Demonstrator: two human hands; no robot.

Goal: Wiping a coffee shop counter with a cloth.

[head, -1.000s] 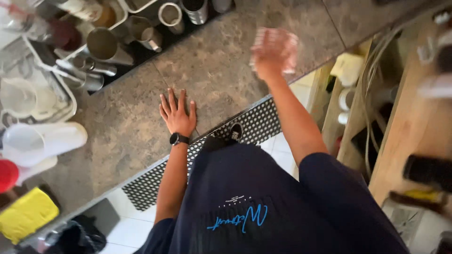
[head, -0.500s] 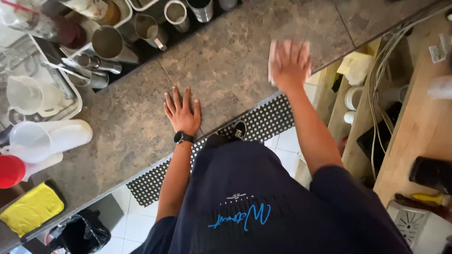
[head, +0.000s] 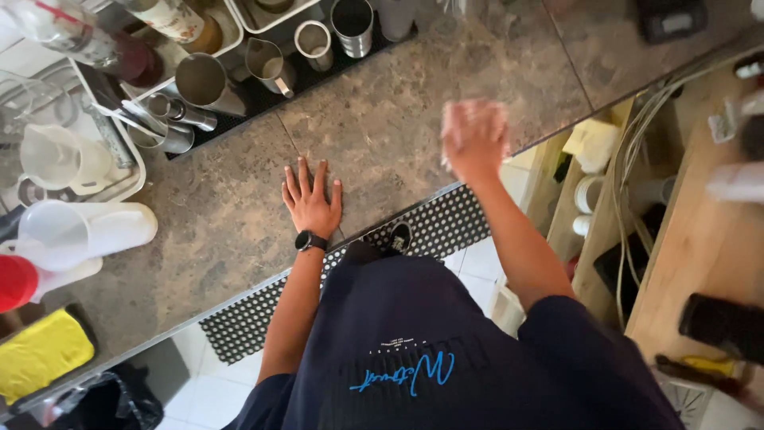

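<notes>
The left hand [head: 311, 203] lies flat on the mottled brown stone surface [head: 239, 231], palm down, fingers spread and pointing away from the body, holding nothing. A black wristwatch [head: 310, 240] sits on that wrist, just at the near edge of the surface.

The right hand [head: 475, 138] is well apart from the left, farther along the same surface towards its near edge. It is blurred, and a pale, whitish cloth-like thing [head: 469, 119] seems to lie under or in it, pressed to the stone; whether the fingers are closed on it cannot be told.

Beyond the left hand, a black drip mat [head: 263, 94] carries several steel milk jugs [head: 205, 81] and steel cups [head: 352, 24], none of them touched. Farther out on the left side stand a clear plastic measuring jug [head: 49, 155] in a white rack, a white plastic jug lying on its side [head: 79, 231], a red lid [head: 16, 283] and a yellow cloth [head: 41, 353].

Below the surface, a black perforated rubber floor mat [head: 263, 314] runs along white floor tiles. To the right is a wooden shelf [head: 700, 239] with grey cables [head: 637, 151].
</notes>
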